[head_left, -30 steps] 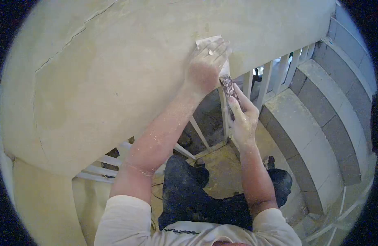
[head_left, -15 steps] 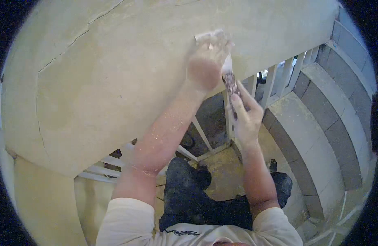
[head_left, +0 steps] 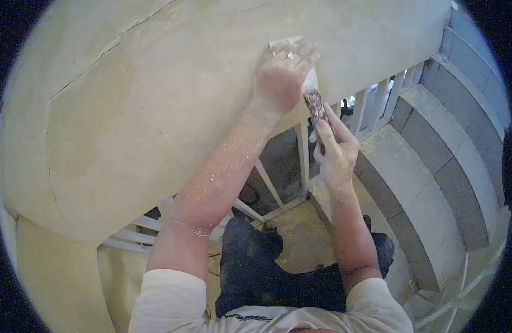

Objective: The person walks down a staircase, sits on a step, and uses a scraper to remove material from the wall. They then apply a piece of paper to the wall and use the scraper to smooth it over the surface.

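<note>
My left hand (head_left: 282,75) is up against the plastered surface (head_left: 184,105), palm side down, over a pale flat sheet or pad (head_left: 286,41) whose edge shows past the fingertips. White dust covers its fingers, and flecks lie along the forearm. Just to the right, my right hand (head_left: 338,147) is closed round the mottled dark handle of a scraper (head_left: 316,106). The scraper's whitish blade (head_left: 310,81) points up beside my left hand; its tip is close to the left fingers, and I cannot tell if they touch.
Curved steps (head_left: 428,183) with grey risers climb on the right. White balusters (head_left: 303,155) stand below the surface's lower edge. A long crack (head_left: 103,54) runs across the upper left of the surface. My knees, in dark trousers, are over a dusty floor (head_left: 303,236).
My left hand has shifted slightly, and its fingers show more clearly. The scraper remains in my right hand, a little changed in angle. The whole view has shifted slightly.
</note>
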A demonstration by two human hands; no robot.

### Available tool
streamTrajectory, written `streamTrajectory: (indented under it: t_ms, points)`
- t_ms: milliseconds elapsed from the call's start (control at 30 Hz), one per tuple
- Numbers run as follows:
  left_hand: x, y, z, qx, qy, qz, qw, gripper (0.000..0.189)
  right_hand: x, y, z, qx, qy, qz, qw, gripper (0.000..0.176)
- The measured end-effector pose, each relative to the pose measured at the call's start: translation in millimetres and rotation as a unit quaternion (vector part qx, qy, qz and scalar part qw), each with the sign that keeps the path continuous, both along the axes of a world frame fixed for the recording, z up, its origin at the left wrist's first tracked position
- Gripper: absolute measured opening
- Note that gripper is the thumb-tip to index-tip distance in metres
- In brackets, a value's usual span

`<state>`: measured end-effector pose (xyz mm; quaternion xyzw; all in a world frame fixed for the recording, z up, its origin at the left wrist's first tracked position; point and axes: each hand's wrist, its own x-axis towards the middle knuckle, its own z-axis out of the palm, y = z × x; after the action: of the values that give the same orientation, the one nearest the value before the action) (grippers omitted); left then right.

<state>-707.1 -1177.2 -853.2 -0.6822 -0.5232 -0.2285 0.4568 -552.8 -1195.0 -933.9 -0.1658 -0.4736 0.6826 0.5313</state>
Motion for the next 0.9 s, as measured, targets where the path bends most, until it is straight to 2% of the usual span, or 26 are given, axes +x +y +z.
streamTrajectory:
  t_ms: [33,100,200,233,267,333,400,500,600,700,767,833,900]
  points:
    - [0,6,-6,-0.001,0.000,-0.003,1.000,0.044,2,1,-2,-0.001,0.000,-0.003,1.000,0.040]
    - [2,14,-21,-0.006,-0.017,0.005,1.000,0.028,4,0,-9,-0.018,-0.019,-0.003,1.000,0.041]
    - [8,5,-30,-0.014,-0.016,-0.026,0.999,0.025,6,-1,-19,-0.040,-0.035,-0.007,0.999,0.040]
    - [10,8,-23,-0.013,-0.015,-0.030,0.999,0.025,7,3,-20,-0.031,-0.032,-0.005,0.999,0.039]
    - [10,13,-11,0.006,0.008,-0.024,1.000,0.025,5,5,-4,-0.062,0.025,-0.002,0.998,0.039]
    - [12,14,-12,0.023,0.024,-0.017,0.999,0.026,7,6,-8,-0.048,0.000,-0.009,0.999,0.039]
    - [11,10,-23,0.019,-0.021,-0.029,0.999,0.026,7,-1,-14,-0.026,-0.049,-0.018,0.998,0.040]
    - [0,9,-19,-0.022,-0.027,-0.030,0.999,0.036,1,2,-18,-0.031,-0.016,0.005,0.999,0.039]
    - [4,16,2,0.029,0.000,-0.037,0.999,0.028,0,8,-4,-0.013,-0.006,0.005,1.000,0.038]
    - [6,7,-20,-0.007,0.000,-0.004,1.000,0.030,3,0,-8,-0.034,-0.016,0.001,0.999,0.039]
    - [4,7,-10,-0.015,0.016,-0.007,1.000,0.030,2,-5,-5,-0.051,-0.024,-0.003,0.998,0.039]
    - [3,15,2,-0.016,0.031,-0.015,0.999,0.031,1,7,12,-0.059,0.032,0.000,0.998,0.039]
    - [7,23,8,0.014,-0.003,-0.036,0.999,0.029,3,9,9,-0.065,0.055,-0.001,0.996,0.038]
